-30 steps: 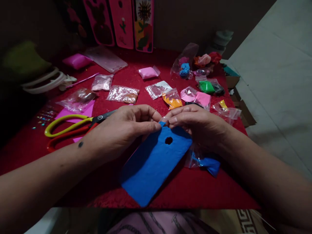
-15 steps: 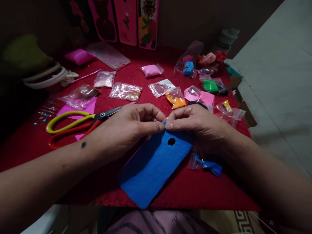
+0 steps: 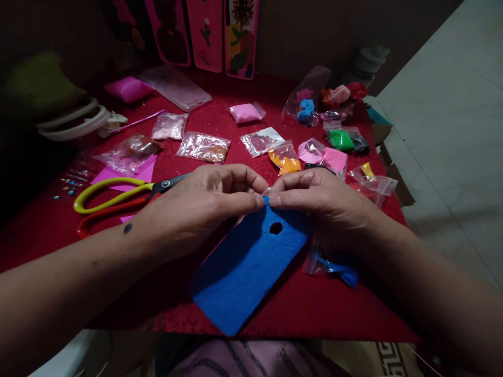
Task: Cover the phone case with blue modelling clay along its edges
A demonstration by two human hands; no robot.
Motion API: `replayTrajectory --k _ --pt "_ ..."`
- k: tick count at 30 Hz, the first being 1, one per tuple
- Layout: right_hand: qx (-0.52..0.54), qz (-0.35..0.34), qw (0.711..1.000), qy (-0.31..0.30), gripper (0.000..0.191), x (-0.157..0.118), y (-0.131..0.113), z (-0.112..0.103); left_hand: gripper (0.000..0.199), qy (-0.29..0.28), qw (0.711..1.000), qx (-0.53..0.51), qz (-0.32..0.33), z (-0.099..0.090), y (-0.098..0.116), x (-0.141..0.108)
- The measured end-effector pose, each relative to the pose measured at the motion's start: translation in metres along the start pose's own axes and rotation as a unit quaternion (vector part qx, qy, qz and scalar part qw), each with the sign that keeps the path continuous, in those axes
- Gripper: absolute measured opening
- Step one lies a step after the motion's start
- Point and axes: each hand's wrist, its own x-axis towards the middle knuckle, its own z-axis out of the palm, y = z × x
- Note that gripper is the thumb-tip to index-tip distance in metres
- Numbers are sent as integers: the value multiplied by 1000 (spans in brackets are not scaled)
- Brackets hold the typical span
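Note:
A phone case [image 3: 245,272] coated in blue clay lies slanted at the table's front, with a dark camera hole close to its far end. My left hand [image 3: 222,196] is closed, thumb and fingers pinching the case's far corner. Right beside it, my right hand [image 3: 320,201] pinches the same corner, the two thumbs almost touching. A bit of blue clay and clear edge shows between the fingertips. Scissors [image 3: 112,196] with yellow and red handles lie by my left wrist, partly hidden. A bag of blue clay [image 3: 340,272] rests just right of the case.
Small bags of clay are spread over the red tablecloth [image 3: 334,314], among them an orange one [image 3: 286,161] and a green one [image 3: 341,140]. A clear phone case [image 3: 176,89] lies farther back. Painted panels [image 3: 204,36] stand at the rear. Shiny gems [image 3: 73,183] sit left.
Both hands keep their pinch at the case's corner, with the left thumb drawn back slightly to the left, showing a little more blue clay. The view has shifted slightly.

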Motion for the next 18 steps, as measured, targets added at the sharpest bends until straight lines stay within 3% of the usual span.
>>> replayTrajectory --k 9,18 --pt "12 -3 1000 -5 8 1 0 -5 10 -15 998 -54 -15 -1 2 1" --pt "-106 -48 993 18 2 -2 -3 0 10 -29 998 -58 -22 -2 -1 2"
